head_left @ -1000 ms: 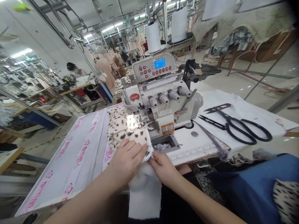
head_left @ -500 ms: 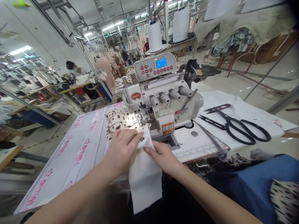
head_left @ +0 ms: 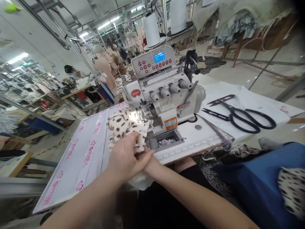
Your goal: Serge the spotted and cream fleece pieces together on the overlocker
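Observation:
White fabric with dark spots (head_left: 120,122) lies bunched on the left of the overlock sewing machine (head_left: 164,95), its far edge under the lit needle area. My left hand (head_left: 125,154) is closed on the near edge of this fabric, with its thumb stretched to the right. Tucked below that thumb is my right hand (head_left: 149,162); its fingers are hidden behind the left hand and the cloth, so its grip does not show. Plain white cloth (head_left: 140,181) hangs below both hands, mostly covered by them.
Black scissors (head_left: 245,117) and thread snips (head_left: 215,114) lie on white material at the right. A tray with scraps (head_left: 166,142) is set into the machine bed. White thread cones (head_left: 152,30) stand behind. Blue cloth (head_left: 259,178) sits at lower right. A person works at the far left.
The white cloth strip has been turned down and under, with more spotted fabric now showing near the machine. My right hand has moved left, beneath my left hand. The view has shifted slightly.

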Demonstrator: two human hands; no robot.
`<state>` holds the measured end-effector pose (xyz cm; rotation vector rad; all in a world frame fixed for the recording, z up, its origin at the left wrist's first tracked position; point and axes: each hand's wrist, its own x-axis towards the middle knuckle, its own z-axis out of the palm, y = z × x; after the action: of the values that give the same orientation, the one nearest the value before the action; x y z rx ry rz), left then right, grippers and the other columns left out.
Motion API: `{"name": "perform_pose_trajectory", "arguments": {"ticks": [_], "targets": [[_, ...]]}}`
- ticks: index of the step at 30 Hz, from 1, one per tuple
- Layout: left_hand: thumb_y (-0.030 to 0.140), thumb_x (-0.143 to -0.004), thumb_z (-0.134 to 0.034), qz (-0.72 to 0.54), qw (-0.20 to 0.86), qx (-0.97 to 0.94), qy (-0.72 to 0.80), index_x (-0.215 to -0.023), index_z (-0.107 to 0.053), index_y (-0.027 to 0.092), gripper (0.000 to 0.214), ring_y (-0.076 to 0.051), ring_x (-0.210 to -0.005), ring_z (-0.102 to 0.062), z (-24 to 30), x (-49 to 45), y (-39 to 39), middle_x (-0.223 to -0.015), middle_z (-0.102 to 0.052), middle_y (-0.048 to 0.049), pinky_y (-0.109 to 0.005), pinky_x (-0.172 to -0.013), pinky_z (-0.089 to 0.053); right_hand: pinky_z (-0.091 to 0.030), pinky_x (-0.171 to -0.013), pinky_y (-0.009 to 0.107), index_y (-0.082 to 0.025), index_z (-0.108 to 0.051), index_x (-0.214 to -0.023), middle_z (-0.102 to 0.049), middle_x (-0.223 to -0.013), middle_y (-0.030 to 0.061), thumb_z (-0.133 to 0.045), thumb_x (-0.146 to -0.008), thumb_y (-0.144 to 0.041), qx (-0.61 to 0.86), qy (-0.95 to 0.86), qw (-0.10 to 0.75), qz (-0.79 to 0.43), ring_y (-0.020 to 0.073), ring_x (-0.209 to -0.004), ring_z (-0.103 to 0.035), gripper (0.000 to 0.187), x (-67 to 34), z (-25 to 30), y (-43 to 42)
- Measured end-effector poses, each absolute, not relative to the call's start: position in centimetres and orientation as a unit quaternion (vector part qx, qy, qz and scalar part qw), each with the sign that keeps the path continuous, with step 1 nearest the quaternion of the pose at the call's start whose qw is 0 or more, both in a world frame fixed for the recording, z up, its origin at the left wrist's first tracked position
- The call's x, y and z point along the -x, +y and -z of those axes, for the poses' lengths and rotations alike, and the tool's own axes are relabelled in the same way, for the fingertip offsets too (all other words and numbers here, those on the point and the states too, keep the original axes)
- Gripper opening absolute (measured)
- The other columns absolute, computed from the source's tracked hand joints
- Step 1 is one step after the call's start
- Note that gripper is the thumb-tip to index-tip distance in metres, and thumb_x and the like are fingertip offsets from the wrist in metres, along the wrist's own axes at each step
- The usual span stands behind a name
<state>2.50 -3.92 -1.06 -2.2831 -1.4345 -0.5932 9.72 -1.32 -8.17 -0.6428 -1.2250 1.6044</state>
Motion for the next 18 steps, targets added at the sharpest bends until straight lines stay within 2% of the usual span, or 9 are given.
{"name": "perform_pose_trajectory", "arguments": {"ticks": [2,4,6,8,11,14,18], "targets": [[0.035,-0.075,-0.057,0.187,0.221,0.797,-0.530,-0.113,-0.046,0.009,0.047,-0.016,-0.063,-0.052,1.8,-2.0,-3.9,-0.078,-0.058,-0.0053,-0.027,-0.054,-0.040,-0.047,-0.076,0.035,-0.018,-0.060,-0.093,-0.064,-0.085,0.0065,-0.042,-0.085,-0.028,0.280,-0.508,0.484,-0.655,0.0235,-0.085,-0.058,0.022,-11.5,9.4,-1.9],[0.022,-0.078,-0.053,0.166,0.236,0.815,-0.503,-0.112,-0.049,0.014,0.035,-0.016,-0.065,-0.054,2.1,-1.2,-3.8,-0.075,-0.059,-0.0033,-0.027,-0.057,-0.040,-0.045,-0.079,0.036,-0.018,-0.058,-0.093,-0.062,-0.087,0.0056,-0.043,-0.086,-0.031,0.308,-0.534,0.476,-0.627,0.0229,-0.087,-0.057,0.022,-13.8,10.6,-2.3],[0.015,-0.077,-0.049,0.166,0.254,0.835,-0.460,-0.102,-0.056,0.017,0.026,-0.019,-0.073,-0.054,2.2,-0.9,-3.7,-0.078,-0.059,-0.0046,-0.031,-0.065,-0.041,-0.043,-0.081,0.035,-0.017,-0.057,-0.091,-0.061,-0.085,0.0048,-0.041,-0.087,-0.032,0.324,-0.570,0.461,-0.598,0.0219,-0.087,-0.056,0.022,-15.5,11.2,-2.4],[0.015,-0.075,-0.052,0.180,0.257,0.836,-0.451,-0.096,-0.057,0.014,0.021,-0.023,-0.087,-0.052,2.2,-1.0,-3.3,-0.092,-0.058,-0.0096,-0.038,-0.075,-0.041,-0.042,-0.080,0.034,-0.017,-0.057,-0.089,-0.061,-0.083,0.0041,-0.040,-0.087,-0.031,0.319,-0.598,0.445,-0.586,0.0210,-0.087,-0.056,0.022,-16.2,11.2,-2.2],[0.013,-0.070,-0.056,0.181,0.236,0.831,-0.470,-0.105,-0.053,0.008,0.035,-0.027,-0.103,-0.045,2.4,-1.7,-2.4,-0.112,-0.051,-0.0150,-0.042,-0.088,-0.039,-0.042,-0.079,0.032,-0.018,-0.057,-0.089,-0.061,-0.085,0.0036,-0.040,-0.087,-0.030,0.311,-0.617,0.432,-0.580,0.0200,-0.085,-0.056,0.021,-15.9,11.0,-1.8],[0.001,-0.064,-0.049,0.173,0.229,0.844,-0.453,-0.111,-0.050,0.006,0.048,-0.024,-0.097,-0.046,2.3,-2.0,-1.5,-0.107,-0.054,-0.0125,-0.039,-0.086,-0.042,-0.042,-0.077,0.031,-0.017,-0.057,-0.087,-0.061,-0.083,0.0037,-0.040,-0.087,-0.030,0.318,-0.621,0.422,-0.579,0.0197,-0.083,-0.056,0.021,-15.5,11.2,-1.5],[-0.003,-0.064,-0.045,0.182,0.219,0.871,-0.400,-0.103,-0.054,0.005,0.040,-0.022,-0.089,-0.047,1.9,-2.3,-1.1,-0.098,-0.057,-0.0113,-0.036,-0.079,-0.046,-0.042,-0.076,0.030,-0.016,-0.056,-0.086,-0.061,-0.082,0.0032,-0.041,-0.087,-0.028,0.319,-0.625,0.419,-0.577,0.0194,-0.082,-0.056,0.020,-15.7,11.4,-1.3]]}}
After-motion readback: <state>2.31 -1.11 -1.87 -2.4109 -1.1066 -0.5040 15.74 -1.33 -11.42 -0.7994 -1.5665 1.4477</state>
